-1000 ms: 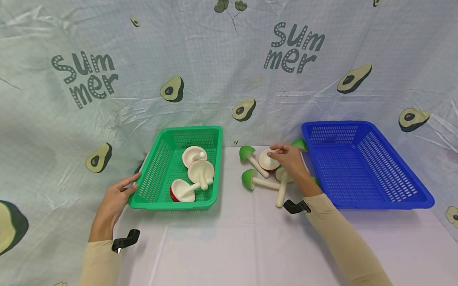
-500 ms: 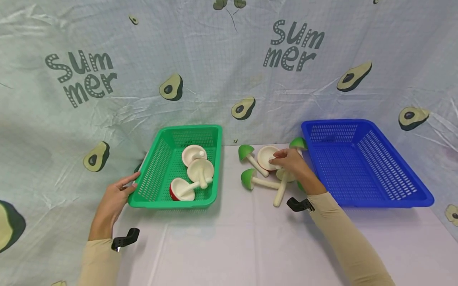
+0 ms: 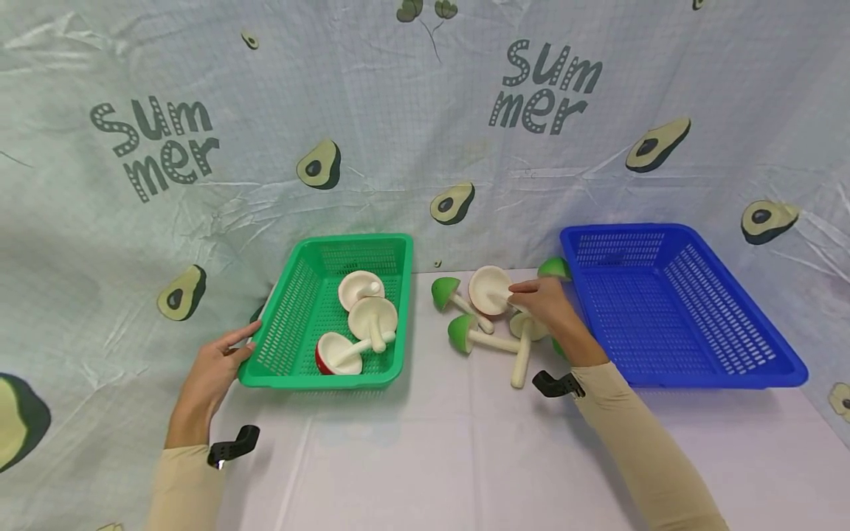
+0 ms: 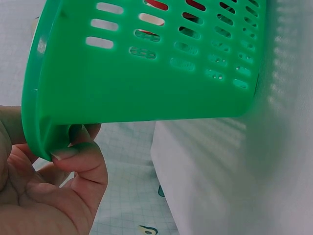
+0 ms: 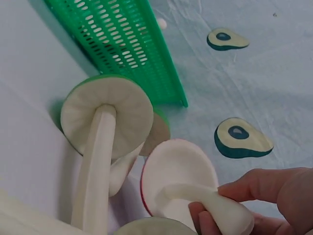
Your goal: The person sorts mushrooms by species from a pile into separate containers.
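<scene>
My left hand grips the left rim of a green plastic basket; in the left wrist view, the thumb presses on the rim. Inside lie three toy mushrooms, undersides mostly up, one showing a red cap edge. With the right hand I pinch the stem of a red-rimmed toy mushroom; the right wrist view shows its stem between thumb and fingers. Close by on the table lie green-capped mushrooms and one pale-stemmed mushroom. My right hand partly hides another green cap.
A blue basket stands on the right, with a green-capped mushroom against its left side. Behind the table hangs a cloth printed with avocados. The white table extends in front.
My right hand has closed its fingers on the red-rimmed mushroom's stem. That mushroom has shifted slightly left and tilted, nudging a green-capped one leftward. The left hand stays on the rim.
</scene>
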